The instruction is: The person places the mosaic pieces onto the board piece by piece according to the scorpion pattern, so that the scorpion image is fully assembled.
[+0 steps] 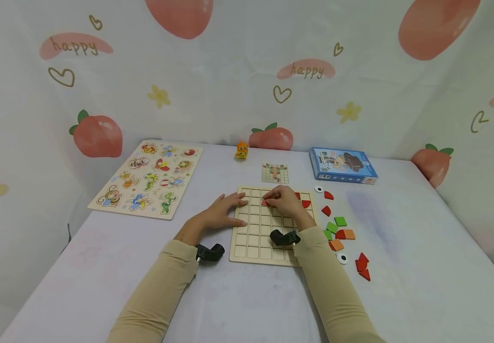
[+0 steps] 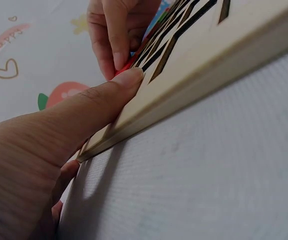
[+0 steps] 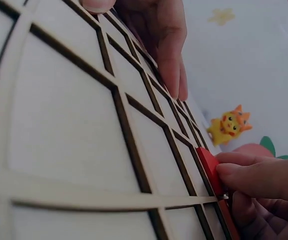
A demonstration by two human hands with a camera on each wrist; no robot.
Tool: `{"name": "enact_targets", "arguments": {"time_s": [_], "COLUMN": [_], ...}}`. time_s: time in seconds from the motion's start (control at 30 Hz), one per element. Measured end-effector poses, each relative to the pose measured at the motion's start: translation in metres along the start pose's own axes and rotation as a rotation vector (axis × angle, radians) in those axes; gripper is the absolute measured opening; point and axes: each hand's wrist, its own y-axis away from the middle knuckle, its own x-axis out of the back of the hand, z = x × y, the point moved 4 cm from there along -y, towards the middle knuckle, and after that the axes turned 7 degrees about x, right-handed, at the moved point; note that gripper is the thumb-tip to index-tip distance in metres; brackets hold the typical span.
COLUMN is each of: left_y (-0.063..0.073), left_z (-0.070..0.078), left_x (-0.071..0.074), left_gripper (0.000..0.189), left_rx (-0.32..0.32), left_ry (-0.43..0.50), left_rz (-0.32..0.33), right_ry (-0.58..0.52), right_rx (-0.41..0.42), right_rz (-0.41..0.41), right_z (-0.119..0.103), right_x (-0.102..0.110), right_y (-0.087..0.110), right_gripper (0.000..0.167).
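A wooden grid board (image 1: 241, 238) lies on the table before me. My left hand (image 1: 221, 213) rests on its left side, fingers spread and thumb on the rim. Over the upper part of the board, my right hand (image 1: 287, 202) pinches a red piece (image 3: 211, 170) between thumb and fingers, at one of the grid's squares. Its exact shape is partly covered by the fingers. A red rounded piece (image 1: 306, 204) sits in the grid to the right of that hand. Behind the board lies a small pattern card (image 1: 275, 173).
Right of the board are scattered loose pieces: green squares (image 1: 340, 221), orange squares (image 1: 349, 234), red shapes (image 1: 362, 263) and white eye discs (image 1: 342, 258). A blue box (image 1: 343, 165) stands behind them. An insect puzzle board (image 1: 144, 178) lies left; a small orange-yellow figure (image 1: 242, 150) stands at the back.
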Motion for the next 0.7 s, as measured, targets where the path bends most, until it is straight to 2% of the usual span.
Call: {"name": "enact_targets", "arguments": {"time_s": [0.27, 0.37, 0.5, 0.6, 0.7], "left_y": [0.000, 0.000, 0.000, -0.001, -0.001], "left_z": [0.000, -0.001, 0.000, 0.000, -0.001], "left_x": [0.000, 0.000, -0.001, -0.001, -0.001], "left_gripper": [0.068, 0.068, 0.068, 0.068, 0.069], "left_rx": [0.003, 0.005, -0.003, -0.002, 0.002], "left_ry": [0.001, 0.001, -0.001, -0.007, -0.013], "left_rz": [-0.001, -0.001, -0.003, -0.004, 0.002], "right_ry": [-0.004, -0.093, -0.268, -0.359, -0.400], "right_rx": [-0.021, -0.063, -0.128, -0.129, -0.115], "right_rz": [0.031, 0.049, 0.095, 0.118, 0.113], "right_z": [-0.001, -0.001, -0.004, -0.009, -0.012], "right_x": [-0.001, -0.001, 0.006, 0.014, 0.022], "right_y": [0.002, 0.003, 0.007, 0.011, 0.015], "right_gripper": [0.019, 0.022, 0.026, 0.028, 0.030]}}
